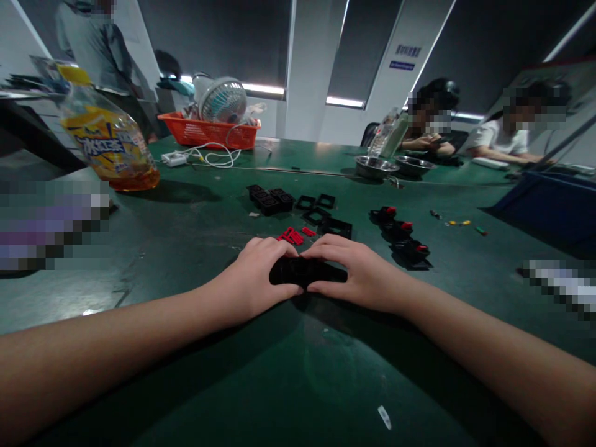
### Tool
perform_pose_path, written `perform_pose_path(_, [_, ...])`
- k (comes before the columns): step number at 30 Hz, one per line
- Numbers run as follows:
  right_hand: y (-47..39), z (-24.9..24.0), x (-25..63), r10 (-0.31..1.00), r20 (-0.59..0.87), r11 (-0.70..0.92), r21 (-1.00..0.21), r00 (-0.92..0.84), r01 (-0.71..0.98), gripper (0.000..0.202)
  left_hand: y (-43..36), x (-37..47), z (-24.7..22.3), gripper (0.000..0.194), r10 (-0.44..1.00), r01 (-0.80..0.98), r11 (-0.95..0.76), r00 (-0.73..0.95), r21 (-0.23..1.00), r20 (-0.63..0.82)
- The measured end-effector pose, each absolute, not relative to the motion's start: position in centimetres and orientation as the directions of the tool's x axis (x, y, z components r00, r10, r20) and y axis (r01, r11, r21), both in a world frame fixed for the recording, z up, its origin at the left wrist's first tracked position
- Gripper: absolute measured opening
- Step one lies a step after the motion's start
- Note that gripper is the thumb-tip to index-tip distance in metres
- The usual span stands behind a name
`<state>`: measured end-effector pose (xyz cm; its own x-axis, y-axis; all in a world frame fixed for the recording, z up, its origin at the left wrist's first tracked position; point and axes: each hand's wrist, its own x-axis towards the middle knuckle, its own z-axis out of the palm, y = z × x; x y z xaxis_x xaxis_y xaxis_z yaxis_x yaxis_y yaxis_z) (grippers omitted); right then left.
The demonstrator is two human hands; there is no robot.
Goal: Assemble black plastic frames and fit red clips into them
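My left hand (pixel 263 273) and my right hand (pixel 354 270) meet at the middle of the table, fingers curved around a small black plastic part (pixel 302 273). Thumbs press its near side and fingertips its far side; its exact shape is lost in shadow. Just beyond my fingers lie small red plastic pieces (pixel 291 236) and a black square frame (pixel 336 228), with more black frames (pixel 316 215) behind. Farther off is a cluster of black plastic blocks (pixel 270 200). To the right sits a row of black parts with red tops (pixel 403 231).
On the green table (pixel 344 385) stand a tea bottle (pixel 109 136), an orange basket (pixel 212 133) holding a fan (pixel 223 99), metal bowls (pixel 376 167) and a blue bin (pixel 549 205). A white cable (pixel 223 155) lies near the basket. Two people sit across the table; another stands at back left.
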<state>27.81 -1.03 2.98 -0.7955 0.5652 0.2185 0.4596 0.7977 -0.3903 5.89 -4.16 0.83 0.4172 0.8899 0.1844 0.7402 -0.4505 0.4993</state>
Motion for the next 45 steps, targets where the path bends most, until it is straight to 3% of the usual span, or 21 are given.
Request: perform_pose_path(45, [-1.05,2.92,27.69,0.569,0.221,0.795,-0.393,-0.792,0.461,0.034,-4.07,6.06,1.35,0.032,0.900,0.767,-0.428,0.408,0.477,0.152])
